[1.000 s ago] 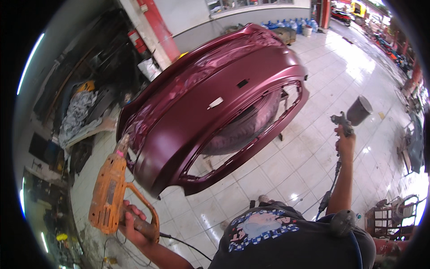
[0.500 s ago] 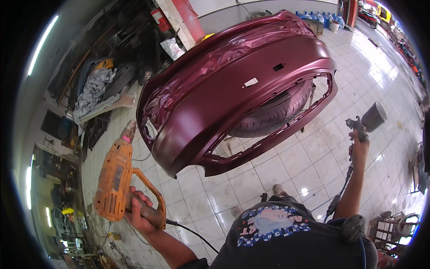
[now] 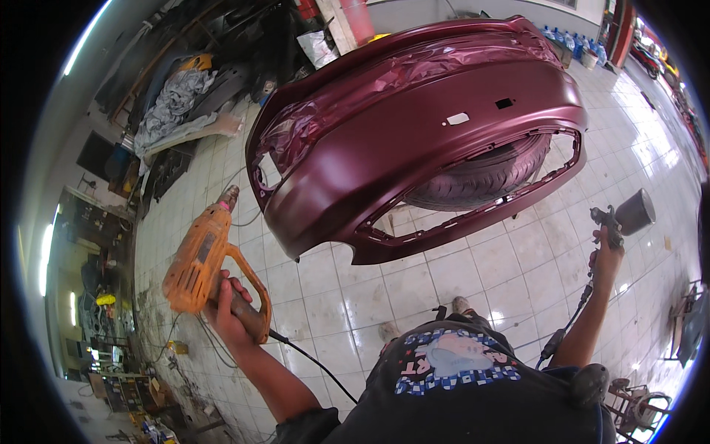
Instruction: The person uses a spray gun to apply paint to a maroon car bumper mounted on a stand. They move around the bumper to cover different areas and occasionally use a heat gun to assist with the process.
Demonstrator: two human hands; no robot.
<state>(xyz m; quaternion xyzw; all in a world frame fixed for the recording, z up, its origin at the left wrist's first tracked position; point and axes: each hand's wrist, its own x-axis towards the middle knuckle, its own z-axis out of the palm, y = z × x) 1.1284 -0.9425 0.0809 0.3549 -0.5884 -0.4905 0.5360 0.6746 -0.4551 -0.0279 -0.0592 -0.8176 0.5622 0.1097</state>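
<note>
Head view, looking down from above the person's dark printed shirt [image 3: 458,370]. The left hand [image 3: 225,307] is clenched around the rear grip of an orange plastic heat gun [image 3: 203,259], fingers wrapped fully round the handle inside its loop guard; the gun's metal nozzle [image 3: 228,198] points up and away, toward the lower left end of the bumper but clear of it. A black power cord [image 3: 318,366] runs from the base of the handle down across the floor toward the person's body. The right hand [image 3: 608,255] is closed on the grip of a dark metal paint spray gun [image 3: 608,222], held upright with arm extended to the person's right; a dark cylindrical cup [image 3: 636,211] sits at the gun's top, tilted outward, and a hose [image 3: 569,325] hangs below the hand along the forearm. Whether a finger rests on the trigger cannot be told. Between the two hands, further from the person, lies a large glossy maroon car bumper [image 3: 414,140], its curved face toward the camera, propped on a black rubber tyre [image 3: 481,177] that shows through its lower opening. Both stand on a floor of glossy white square tiles [image 3: 333,296]. Neither tool touches the bumper. Grey crumpled sheeting [image 3: 174,100] lies at far left among the workshop clutter.
</note>
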